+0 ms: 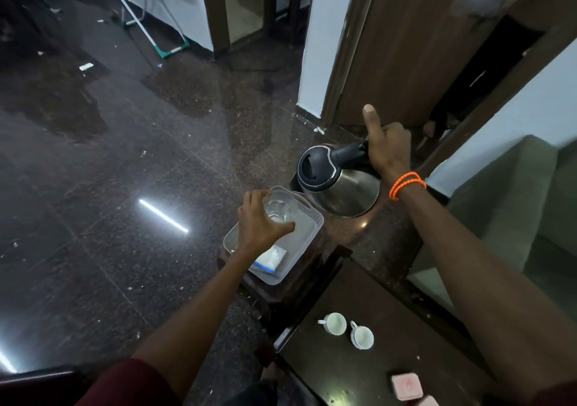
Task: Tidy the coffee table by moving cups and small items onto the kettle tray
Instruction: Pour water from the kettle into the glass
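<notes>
My left hand (260, 221) grips a clear drinking glass (279, 209) from above, over the far end of a translucent white plastic tray (307, 237). A small white packet with a blue edge (271, 260) lies in the tray's near part. My right hand (385, 146) holds the black handle of a steel electric kettle (340, 184), which is tilted with its lid toward the tray; the thumb points up. Two white cups (335, 323) (362, 337) stand on the dark coffee table (390, 327) in front of me. A pink square item (406, 387) lies near the table's front edge.
The tray sits on a small dark stand (271, 293) beside the coffee table. A polished dark stone floor (125, 155) spreads to the left, littered with small scraps. A wooden door frame (359, 46) and white walls rise behind; a grey-green sofa (515, 218) is at right.
</notes>
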